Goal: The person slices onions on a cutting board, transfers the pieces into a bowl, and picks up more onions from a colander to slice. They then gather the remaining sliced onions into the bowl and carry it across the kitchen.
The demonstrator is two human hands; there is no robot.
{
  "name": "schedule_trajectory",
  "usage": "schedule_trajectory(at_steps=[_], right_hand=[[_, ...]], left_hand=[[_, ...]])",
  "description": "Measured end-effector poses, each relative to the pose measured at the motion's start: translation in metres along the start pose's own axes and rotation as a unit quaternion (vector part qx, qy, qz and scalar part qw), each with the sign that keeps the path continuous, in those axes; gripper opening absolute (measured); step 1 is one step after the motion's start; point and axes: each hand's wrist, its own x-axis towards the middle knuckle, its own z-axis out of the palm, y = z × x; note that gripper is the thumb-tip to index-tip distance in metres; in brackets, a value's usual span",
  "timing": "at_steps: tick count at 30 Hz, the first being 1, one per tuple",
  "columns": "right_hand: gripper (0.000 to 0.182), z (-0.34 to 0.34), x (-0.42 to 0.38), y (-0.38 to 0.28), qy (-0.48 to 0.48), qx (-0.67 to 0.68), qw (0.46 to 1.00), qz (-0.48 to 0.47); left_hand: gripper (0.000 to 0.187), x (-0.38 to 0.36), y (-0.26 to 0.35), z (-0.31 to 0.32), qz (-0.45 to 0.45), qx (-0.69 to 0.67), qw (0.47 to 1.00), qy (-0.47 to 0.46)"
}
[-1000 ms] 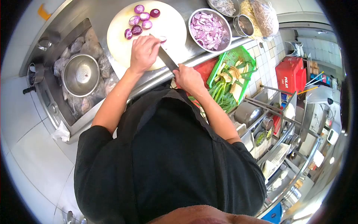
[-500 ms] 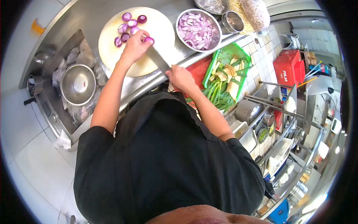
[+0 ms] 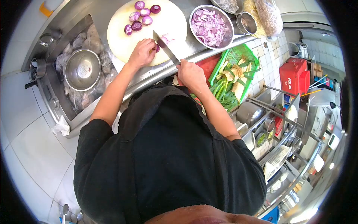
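On the round cutting board [image 3: 119,41], my left hand [image 3: 142,53] has its fingers closed on a red onion [image 3: 156,48], mostly hidden behind the fingertips. My right hand [image 3: 191,74] grips the handle of a kitchen knife [image 3: 166,47], whose blade reaches over the board just right of that onion. Pale cut onion pieces [image 3: 167,38] lie beyond the blade. Several peeled red onions [image 3: 145,12] are grouped toward the board's far side. To the right of the board stands a metal bowl of chopped red onion [image 3: 209,28].
At left, a metal colander [image 3: 82,70] rests on plastic bags in the sink [image 3: 80,118]. Right of the counter, a green basket [image 3: 254,63] holds leafy vegetables. Metal cups [image 3: 246,23] and bagged food [image 3: 269,16] stand at the back right. A metal rack [image 3: 294,123] is farther right.
My left hand has come down toward the board's near edge with the onion. The knife blade has swung to its right side, and cut pieces now show on the board. The view has shifted slightly.
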Motion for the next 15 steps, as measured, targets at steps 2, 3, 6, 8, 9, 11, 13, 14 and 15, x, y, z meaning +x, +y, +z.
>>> schedule_trajectory(at_steps=[2,3,6,8,9,11,13,14,15], right_hand=[[0.028,-0.003,-0.004,-0.004,0.012,0.004,1.000,0.000],[0.028,0.003,0.000,-0.001,0.007,-0.006,1.000,-0.005],[0.029,0.011,0.009,0.003,0.007,-0.022,1.000,-0.017],[0.029,-0.004,0.000,-0.007,0.015,-0.007,1.000,-0.020],[0.029,0.005,0.003,-0.004,0.011,-0.014,1.000,-0.017],[0.030,0.027,0.014,0.006,0.005,-0.031,0.999,-0.011],[0.028,0.000,0.009,-0.007,-0.006,-0.028,1.000,-0.007],[0.027,-0.007,0.006,-0.013,-0.014,-0.025,1.000,-0.006],[0.027,-0.003,0.006,-0.014,-0.011,-0.023,1.000,-0.009]], left_hand=[[0.022,0.002,0.000,0.000,-0.001,0.005,1.000,-0.011],[0.022,0.002,0.001,-0.001,-0.002,0.008,1.000,-0.015],[0.022,0.001,0.002,-0.001,-0.025,0.008,0.999,-0.033],[0.020,0.000,0.002,0.004,0.007,0.010,1.000,0.029],[0.018,-0.001,0.002,0.007,0.024,0.009,0.998,0.059],[0.020,-0.006,0.000,0.008,-0.011,0.013,1.000,0.018],[0.022,-0.004,-0.004,0.009,-0.021,0.011,1.000,0.015],[0.022,-0.006,-0.004,0.010,-0.015,0.006,1.000,0.027],[0.022,-0.007,-0.003,0.010,-0.008,-0.001,0.999,0.038]])
